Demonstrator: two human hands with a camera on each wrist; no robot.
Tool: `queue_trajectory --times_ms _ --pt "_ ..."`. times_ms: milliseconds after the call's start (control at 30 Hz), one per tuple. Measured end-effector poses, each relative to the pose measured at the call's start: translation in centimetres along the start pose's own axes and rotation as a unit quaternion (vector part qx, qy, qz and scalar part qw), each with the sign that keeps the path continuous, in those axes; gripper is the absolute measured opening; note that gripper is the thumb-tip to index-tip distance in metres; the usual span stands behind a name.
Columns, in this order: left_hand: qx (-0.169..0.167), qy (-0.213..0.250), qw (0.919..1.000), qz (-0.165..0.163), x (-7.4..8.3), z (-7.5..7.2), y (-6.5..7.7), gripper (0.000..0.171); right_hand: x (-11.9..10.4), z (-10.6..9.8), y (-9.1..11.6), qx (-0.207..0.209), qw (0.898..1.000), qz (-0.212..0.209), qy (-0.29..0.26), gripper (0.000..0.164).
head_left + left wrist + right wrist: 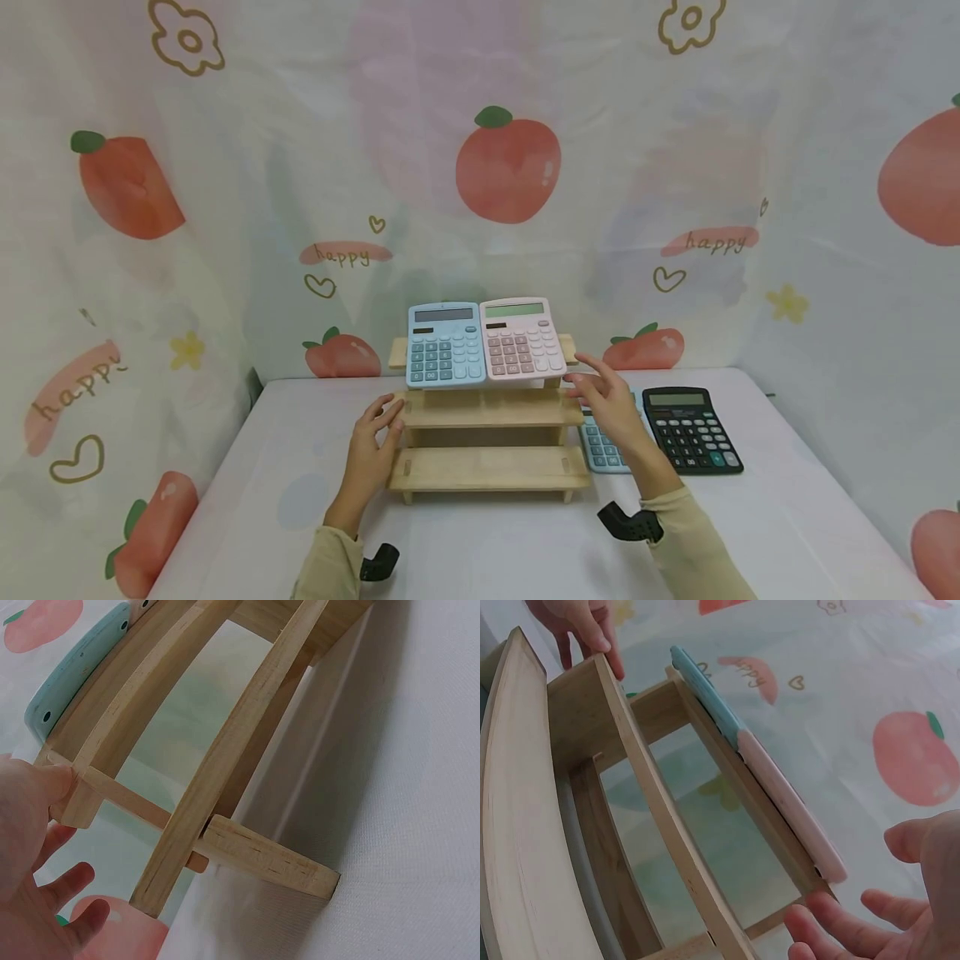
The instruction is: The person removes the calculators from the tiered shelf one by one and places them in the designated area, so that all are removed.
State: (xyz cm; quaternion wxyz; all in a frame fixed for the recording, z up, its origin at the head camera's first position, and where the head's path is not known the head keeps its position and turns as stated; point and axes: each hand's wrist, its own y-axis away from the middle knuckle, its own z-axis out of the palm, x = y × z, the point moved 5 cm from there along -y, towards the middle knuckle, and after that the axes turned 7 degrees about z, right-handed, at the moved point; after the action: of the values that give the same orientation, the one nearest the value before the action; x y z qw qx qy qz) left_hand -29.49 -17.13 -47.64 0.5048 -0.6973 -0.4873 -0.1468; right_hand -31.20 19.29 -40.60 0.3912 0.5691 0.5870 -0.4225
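A three-tier wooden display rack [491,471] stands on the white table. Side by side on its top tier lean a light blue calculator [446,346] and a pink calculator [522,342]. My left hand [367,458] pinches the left end of the middle tier between thumb and forefinger, the other fingers spread loosely, as the left wrist view shows. At the rack's right side, close to the pink calculator's lower corner, my right hand [611,408] has its fingers spread and holds nothing. Part of a second light blue calculator [602,450] on the table is hidden behind that hand.
A black calculator [693,433] lies on the table right of the rack, beside the second blue one. Behind the table [495,550] hangs a backdrop cloth [420,167] with a fruit print. Each wrist carries a black camera mount [630,522].
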Motion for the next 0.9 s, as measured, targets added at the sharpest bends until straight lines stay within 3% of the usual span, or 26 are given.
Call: queue_trajectory --times_ms 633,900 --pt "0.002 0.006 1.0000 0.001 0.2 0.0 -0.1 0.037 -0.7 2.7 -1.8 -0.037 0.997 0.019 -0.070 0.062" --pt "0.005 0.000 0.9999 0.011 0.2 -0.1 0.0 0.035 -0.3 3.6 -2.5 -0.042 0.989 0.020 -0.138 0.067"
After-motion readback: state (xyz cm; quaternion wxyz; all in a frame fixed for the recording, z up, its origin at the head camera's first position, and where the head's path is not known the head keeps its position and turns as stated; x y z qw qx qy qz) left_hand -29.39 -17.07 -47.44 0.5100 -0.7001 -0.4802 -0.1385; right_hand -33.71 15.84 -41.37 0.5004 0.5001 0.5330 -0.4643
